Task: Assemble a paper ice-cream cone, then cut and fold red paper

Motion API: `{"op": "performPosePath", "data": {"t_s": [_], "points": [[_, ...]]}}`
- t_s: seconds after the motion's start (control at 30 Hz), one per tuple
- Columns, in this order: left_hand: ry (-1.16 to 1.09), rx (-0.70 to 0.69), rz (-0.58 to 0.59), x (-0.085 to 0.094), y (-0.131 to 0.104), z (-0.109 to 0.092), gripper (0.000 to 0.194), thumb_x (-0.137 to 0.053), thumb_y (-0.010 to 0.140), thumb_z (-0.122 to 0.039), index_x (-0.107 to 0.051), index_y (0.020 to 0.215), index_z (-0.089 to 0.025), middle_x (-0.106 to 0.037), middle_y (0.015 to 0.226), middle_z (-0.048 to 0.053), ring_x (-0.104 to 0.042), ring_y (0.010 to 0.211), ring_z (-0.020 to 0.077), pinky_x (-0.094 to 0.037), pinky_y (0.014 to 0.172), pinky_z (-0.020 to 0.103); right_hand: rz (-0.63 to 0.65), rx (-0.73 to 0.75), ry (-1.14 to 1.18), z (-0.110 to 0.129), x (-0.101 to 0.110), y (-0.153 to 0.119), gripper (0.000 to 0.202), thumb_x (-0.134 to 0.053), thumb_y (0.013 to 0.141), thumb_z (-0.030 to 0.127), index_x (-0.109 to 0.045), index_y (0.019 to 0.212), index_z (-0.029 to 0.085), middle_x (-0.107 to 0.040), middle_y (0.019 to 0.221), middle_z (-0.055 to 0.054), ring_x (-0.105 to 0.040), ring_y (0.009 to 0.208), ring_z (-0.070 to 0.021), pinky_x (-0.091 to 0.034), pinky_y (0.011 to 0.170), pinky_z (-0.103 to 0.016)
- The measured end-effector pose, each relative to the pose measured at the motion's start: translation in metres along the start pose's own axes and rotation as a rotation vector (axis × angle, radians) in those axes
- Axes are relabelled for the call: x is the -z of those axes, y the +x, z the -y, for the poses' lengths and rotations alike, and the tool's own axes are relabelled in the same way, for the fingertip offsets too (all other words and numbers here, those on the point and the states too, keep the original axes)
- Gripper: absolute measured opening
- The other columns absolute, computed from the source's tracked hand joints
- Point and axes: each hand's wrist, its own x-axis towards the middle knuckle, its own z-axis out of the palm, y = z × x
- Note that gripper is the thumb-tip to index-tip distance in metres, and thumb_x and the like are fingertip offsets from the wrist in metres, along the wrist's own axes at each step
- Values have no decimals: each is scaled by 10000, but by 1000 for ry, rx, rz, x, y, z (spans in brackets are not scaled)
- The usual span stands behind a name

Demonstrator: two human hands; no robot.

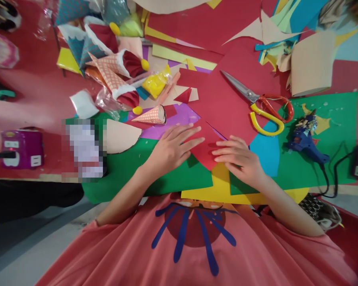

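Note:
My left hand [176,149] lies with its fingers spread over the left edge of a red paper piece [204,149]. Fingers apart, my right hand [238,159] reaches over the right edge of the same piece. Neither hand is wrapped round anything. Above them is a larger red sheet [226,103], with scissors [250,95] with red and yellow handles on its right part. Left of my left hand are a beige half-round paper [121,137] and a small checked cone [150,116], near a purple sheet [179,119]. A blue paper [264,151] shows beside my right hand.
A blue glue gun [307,145] with a cord stands at the right on green sheets [343,119]. Decorated cones [107,73] and plastic packets crowd the upper left. A phone [86,151] is at the left, a beige paper roll [312,65] at the upper right.

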Motion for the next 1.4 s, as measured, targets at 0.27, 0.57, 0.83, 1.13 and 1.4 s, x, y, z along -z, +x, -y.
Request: {"op": "performPosePath", "data": {"t_s": [0.27, 0.57, 0.83, 1.13, 1.4], "points": [[196, -117, -256, -6, -5, -4, 177, -549, 868, -133, -701, 935, -193, -754, 973, 55, -695, 928, 196, -514, 820, 340, -149, -161, -287, -10, 29, -7, 389, -454, 874, 49, -676, 1033, 326, -553, 1387, -20, -412, 1378, -260, -415, 1076, -540], [231, -136, -165, -17, 0, -27, 132, -544, 880, -189, -669, 922, -180, -692, 791, 32, -626, 794, 178, -479, 770, 317, 102, -40, -447, 15, -4, -11, 168, -558, 891, 211, -626, 1040, 172, -705, 1093, -98, -609, 1025, -227, -483, 834, -361], [-103, 10, -45, -16, 7, -20, 134, -567, 895, -238, -655, 968, -168, -713, 888, 35, -646, 849, 166, -485, 778, 286, 163, -99, -436, 6, -15, -5, 152, -537, 910, 237, -642, 973, 148, -701, 1020, -93, -592, 948, -229, -450, 790, -346], [-144, 242, -173, -20, 13, -20, 98, -578, 884, -233, -625, 829, -168, -700, 779, 11, -644, 740, 140, -470, 688, 244, 174, -133, -420, -1, -20, 6, 259, -491, 938, 342, -658, 904, 148, -698, 956, -90, -576, 866, -221, -432, 756, -336], [2, 182, -311, -19, 9, -29, 177, -573, 890, -238, -591, 1039, -144, -691, 1009, 88, -651, 962, 190, -527, 835, 307, 241, -258, -172, -7, -17, 18, 228, -449, 948, 255, -623, 856, 138, -669, 889, -103, -573, 818, -215, -429, 753, -339]]}}
